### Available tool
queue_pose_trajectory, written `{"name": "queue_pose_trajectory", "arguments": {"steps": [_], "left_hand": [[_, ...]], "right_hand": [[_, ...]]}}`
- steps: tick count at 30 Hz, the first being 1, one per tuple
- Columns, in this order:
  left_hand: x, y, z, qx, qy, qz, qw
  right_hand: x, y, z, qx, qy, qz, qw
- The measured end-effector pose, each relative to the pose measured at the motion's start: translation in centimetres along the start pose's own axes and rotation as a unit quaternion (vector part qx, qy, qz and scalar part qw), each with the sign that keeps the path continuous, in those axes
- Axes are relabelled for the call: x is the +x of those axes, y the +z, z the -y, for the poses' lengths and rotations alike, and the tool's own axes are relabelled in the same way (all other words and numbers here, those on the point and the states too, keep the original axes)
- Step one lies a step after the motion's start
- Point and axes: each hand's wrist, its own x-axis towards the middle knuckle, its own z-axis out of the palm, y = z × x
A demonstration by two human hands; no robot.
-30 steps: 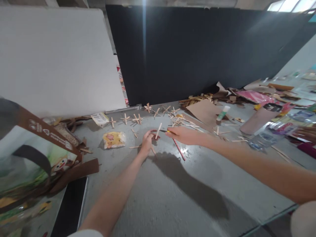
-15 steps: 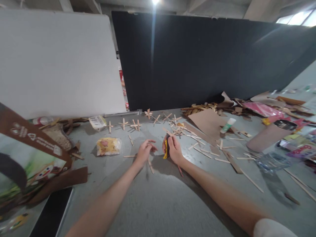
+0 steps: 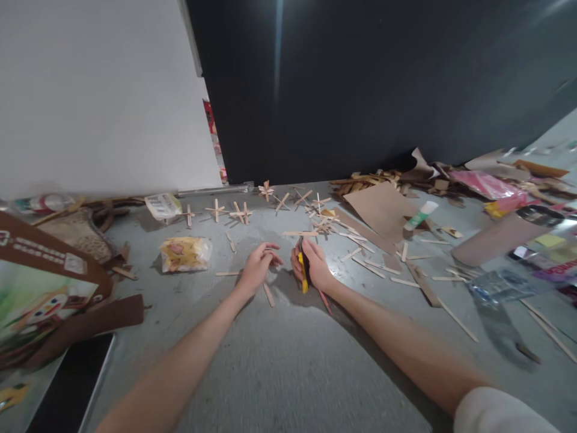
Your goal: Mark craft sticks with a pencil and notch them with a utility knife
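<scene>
My right hand [image 3: 314, 266] is closed around a black-and-yellow hand tool [image 3: 305, 264], held upright; its exact kind is hard to make out. A wooden craft stick [image 3: 297, 233] lies crosswise at the top of the tool, though I cannot tell whether the tool grips it. To the left, my left hand [image 3: 260, 264] hovers with loosely bent fingers apart and nothing in them. Close by that hand are a loose stick [image 3: 269, 294] and another craft stick [image 3: 228, 273]. A reddish stick [image 3: 325, 302] shows below my right wrist.
Crossed-stick pieces [image 3: 217, 210] stand along the back, near a yellow packet [image 3: 186, 254]. Right of my hands lie scattered sticks, brown cardboard [image 3: 383, 207], a glue stick [image 3: 421, 215] and a tumbler [image 3: 500, 237]. A phone [image 3: 72, 385] and a printed bag [image 3: 45, 300] are at left.
The view has tipped downward. The stick at the tool's top has turned from slanted to nearly level. My left hand keeps its loose shape.
</scene>
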Motion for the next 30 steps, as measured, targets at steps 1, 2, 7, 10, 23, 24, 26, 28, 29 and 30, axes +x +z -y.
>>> {"name": "queue_pose_trajectory", "arguments": {"steps": [1,2,7,10,23,24,26,28,29,30], "left_hand": [[0.0,0.0,0.0,-0.002,0.001,0.002,1.000],[0.0,0.0,0.0,-0.004,0.003,0.003,1.000],[0.1,-0.1,0.4,-0.019,0.004,-0.013,1.000],[0.3,-0.1,0.6,-0.040,-0.004,-0.029,0.999],[0.6,0.0,1.4,-0.118,-0.007,-0.062,0.991],[0.6,0.0,1.4,-0.118,-0.006,-0.062,0.991],[0.6,0.0,1.3,-0.120,-0.004,-0.063,0.991],[0.6,0.0,1.3,-0.122,-0.003,-0.064,0.990],[0.7,-0.1,1.3,-0.125,-0.002,-0.064,0.990],[0.7,-0.1,1.2,-0.128,-0.002,-0.065,0.990]], "right_hand": [[0.1,-0.1,0.0,0.034,0.023,0.042,0.998],[0.2,-0.2,0.1,0.062,0.048,0.081,0.994],[0.4,-0.6,0.6,0.135,0.150,0.196,0.960],[0.4,-0.6,0.8,0.157,0.174,0.204,0.950],[0.4,-0.6,0.6,0.193,0.166,0.198,0.947],[0.4,-0.6,0.6,0.192,0.166,0.197,0.947],[0.4,-0.6,0.5,0.189,0.166,0.194,0.948],[0.4,-0.5,0.5,0.184,0.166,0.186,0.951],[0.4,-0.5,0.5,0.180,0.165,0.182,0.953],[0.4,-0.5,0.5,0.176,0.163,0.179,0.954]]}}
